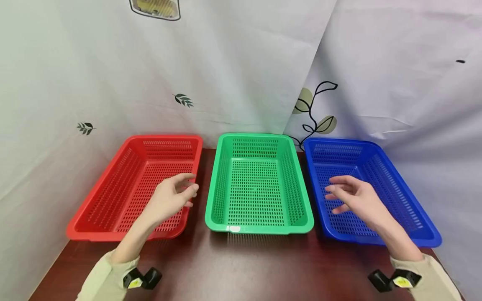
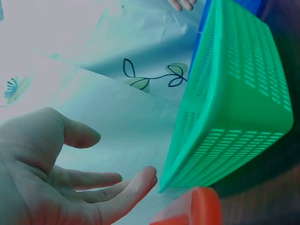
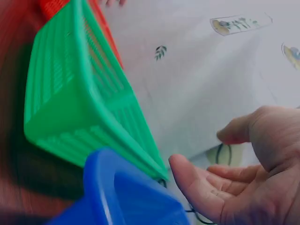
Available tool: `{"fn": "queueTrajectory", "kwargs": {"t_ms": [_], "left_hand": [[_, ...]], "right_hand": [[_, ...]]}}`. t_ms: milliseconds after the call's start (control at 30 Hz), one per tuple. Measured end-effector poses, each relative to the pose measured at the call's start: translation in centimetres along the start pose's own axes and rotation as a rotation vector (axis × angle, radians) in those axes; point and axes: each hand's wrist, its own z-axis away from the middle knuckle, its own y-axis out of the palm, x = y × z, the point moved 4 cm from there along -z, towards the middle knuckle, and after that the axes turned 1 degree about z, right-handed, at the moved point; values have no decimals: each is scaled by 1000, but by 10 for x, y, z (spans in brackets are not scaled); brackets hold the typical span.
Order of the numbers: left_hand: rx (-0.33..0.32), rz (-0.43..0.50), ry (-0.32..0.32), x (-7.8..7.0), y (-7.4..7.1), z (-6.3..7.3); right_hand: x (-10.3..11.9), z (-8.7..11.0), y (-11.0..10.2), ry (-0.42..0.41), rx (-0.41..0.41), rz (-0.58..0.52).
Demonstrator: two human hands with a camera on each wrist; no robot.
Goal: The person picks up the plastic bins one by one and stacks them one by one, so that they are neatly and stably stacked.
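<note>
Over the right side of the red basket (image 1: 98,188) hovers my left hand (image 1: 171,196), its fingers loosely bent and nothing between them. My right hand (image 1: 354,196) is held above the left part of the blue basket (image 1: 406,188), also with bare, relaxed fingers. Between the two hands stands a green basket (image 1: 260,229) with slotted walls and floor. The left wrist view shows the left thumb and fingers (image 2: 136,187) spread apart near the green basket's rim. In the right wrist view the right hand (image 3: 262,173) is likewise spread, beside the blue rim (image 3: 103,187).
All three baskets stand side by side on a dark reddish-brown table (image 1: 248,267), close to a pale cloth backdrop (image 1: 241,75) with printed leaves. Cloth also hangs at the left and right sides. Each wrist wears a small black camera (image 1: 143,279) on a strap.
</note>
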Motion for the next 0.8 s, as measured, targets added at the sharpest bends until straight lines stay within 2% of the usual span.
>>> {"fn": "queueTrajectory", "kwargs": {"t_ms": [133,267,433,800], "left_hand": [[68,77,-49,0,8,-21],[90,119,-88,1,16,-33],[86,95,-128,7,22,-39],[90,68,-141,11,30,-46]], "right_hand": [[-2,-16,8,88,69,-71],[-2,-26,14,126,101,-66],[-2,-34,21,156,123,-21],[3,-39,27,195,153,27]]}}
